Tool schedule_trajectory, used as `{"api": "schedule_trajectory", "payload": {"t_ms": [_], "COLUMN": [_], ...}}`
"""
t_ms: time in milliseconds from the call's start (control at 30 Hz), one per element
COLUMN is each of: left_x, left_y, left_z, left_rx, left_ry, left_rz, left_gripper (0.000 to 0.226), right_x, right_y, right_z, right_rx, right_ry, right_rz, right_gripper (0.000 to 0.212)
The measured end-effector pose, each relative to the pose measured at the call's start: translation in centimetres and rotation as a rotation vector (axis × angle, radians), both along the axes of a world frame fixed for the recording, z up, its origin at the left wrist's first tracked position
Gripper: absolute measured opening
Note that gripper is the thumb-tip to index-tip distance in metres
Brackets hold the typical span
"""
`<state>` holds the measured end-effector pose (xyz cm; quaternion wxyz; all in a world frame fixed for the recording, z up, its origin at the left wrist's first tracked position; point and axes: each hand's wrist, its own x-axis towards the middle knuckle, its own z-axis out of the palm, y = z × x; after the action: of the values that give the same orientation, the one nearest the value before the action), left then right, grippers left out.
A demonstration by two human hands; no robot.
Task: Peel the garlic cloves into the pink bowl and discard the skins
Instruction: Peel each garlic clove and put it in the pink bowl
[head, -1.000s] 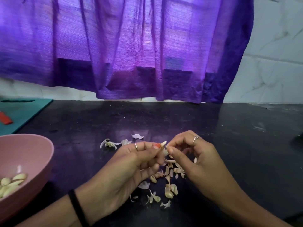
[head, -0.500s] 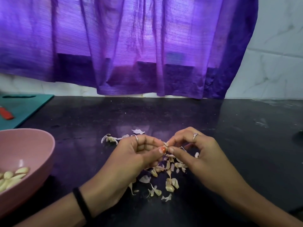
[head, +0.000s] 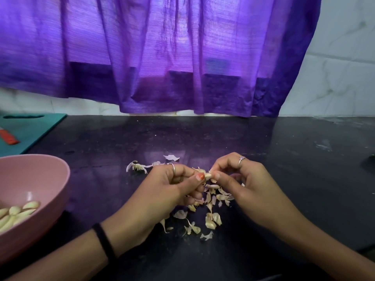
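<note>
A small garlic clove (head: 208,175) is pinched between the fingertips of both hands above the black counter. My left hand (head: 172,189) grips it from the left with thumb and curled fingers. My right hand (head: 241,183) pinches its right end. Under and just in front of the hands lies a scatter of papery garlic skins (head: 211,218). The pink bowl (head: 48,179) stands at the left edge, with several peeled cloves (head: 18,214) inside.
More skin scraps and a root piece (head: 138,167) lie just beyond my left hand. A teal cutting board (head: 30,128) with an orange-red object (head: 8,136) sits at the far left. A purple curtain (head: 182,57) hangs over the tiled back wall.
Both hands have stayed together over the skin pile, working the clove; the fingertips shifted slightly and the clove now shows between them.
</note>
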<state>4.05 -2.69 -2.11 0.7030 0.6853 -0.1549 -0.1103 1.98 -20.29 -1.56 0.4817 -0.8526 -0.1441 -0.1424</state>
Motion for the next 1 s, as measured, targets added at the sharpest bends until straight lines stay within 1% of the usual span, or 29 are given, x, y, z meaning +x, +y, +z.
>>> {"api": "schedule_trajectory", "payload": {"t_ms": [300,533,667,867,1000], "left_x": [0.05,-0.11,-0.34,-0.47,-0.43], "left_y": [0.20,0.12,0.08,-0.05,-0.10], "left_z": [0.04,0.00,0.07,0.14,-0.08], "left_rx": [-0.057,-0.011,0.056,0.087,0.112], "left_ry": [-0.006,-0.085,-0.181,-0.251,-0.303], "left_rz": [-0.055,-0.055,-0.028,0.011,0.063], "left_gripper": [0.014,0.015,0.014,0.012,0.012], "right_x": [-0.15,-0.15,-0.23,-0.33,-0.50], "right_y": [0.19,-0.19,-0.07,0.31,0.49], "right_z": [0.15,0.06,0.04,0.33,0.10], "right_rx": [0.110,0.083,0.044,-0.020,-0.099], "right_ry": [0.109,0.109,0.068,-0.016,-0.103], "right_rz": [0.050,0.014,-0.019,-0.047,-0.061], "right_gripper": [0.012,0.009,0.010,0.011,0.012]}}
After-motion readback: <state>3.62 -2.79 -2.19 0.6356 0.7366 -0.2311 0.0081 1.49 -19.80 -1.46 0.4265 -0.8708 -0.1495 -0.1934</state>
